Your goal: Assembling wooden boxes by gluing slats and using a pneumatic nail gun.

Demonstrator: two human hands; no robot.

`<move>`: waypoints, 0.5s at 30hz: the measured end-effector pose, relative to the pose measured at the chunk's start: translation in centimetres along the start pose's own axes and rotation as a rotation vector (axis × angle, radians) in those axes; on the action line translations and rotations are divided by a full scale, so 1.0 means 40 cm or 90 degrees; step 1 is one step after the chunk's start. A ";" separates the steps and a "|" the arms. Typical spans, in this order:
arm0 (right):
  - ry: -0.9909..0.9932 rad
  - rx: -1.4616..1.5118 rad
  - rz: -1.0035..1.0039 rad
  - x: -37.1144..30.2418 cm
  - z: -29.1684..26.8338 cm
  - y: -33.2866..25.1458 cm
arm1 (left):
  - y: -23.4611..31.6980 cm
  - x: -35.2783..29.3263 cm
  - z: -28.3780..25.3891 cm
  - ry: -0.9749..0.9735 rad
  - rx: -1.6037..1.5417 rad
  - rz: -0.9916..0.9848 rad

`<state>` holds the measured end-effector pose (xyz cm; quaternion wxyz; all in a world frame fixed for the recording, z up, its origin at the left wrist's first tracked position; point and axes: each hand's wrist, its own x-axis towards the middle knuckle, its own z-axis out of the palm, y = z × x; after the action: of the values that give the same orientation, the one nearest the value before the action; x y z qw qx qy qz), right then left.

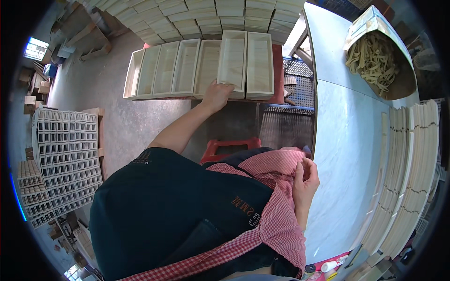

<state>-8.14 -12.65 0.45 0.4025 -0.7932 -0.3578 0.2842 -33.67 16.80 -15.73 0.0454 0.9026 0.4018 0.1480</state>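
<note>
Past your dark shirt, your left hand, the nearer, half-closes on a tray at one o'clock, long axis twelve-to-six. Your right hand curls loosely, seemingly empty.

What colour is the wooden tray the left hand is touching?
Pale cream: the wooden tray at the left hand shows best in the head view.
</note>
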 end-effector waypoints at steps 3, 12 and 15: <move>-0.006 0.002 -0.001 0.002 0.000 0.000 | -0.010 -0.005 0.006 -0.008 -0.011 0.004; 0.031 0.006 0.000 -0.019 -0.054 0.020 | 0.007 0.000 0.007 -0.001 -0.068 0.009; 0.143 -0.040 -0.007 -0.029 -0.118 0.043 | 0.036 0.038 -0.002 0.091 -0.089 0.070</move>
<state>-4.74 -16.33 1.60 0.4167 -0.8303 -0.3231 0.1802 -31.71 16.96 -15.01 0.0713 0.9049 0.3427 0.2422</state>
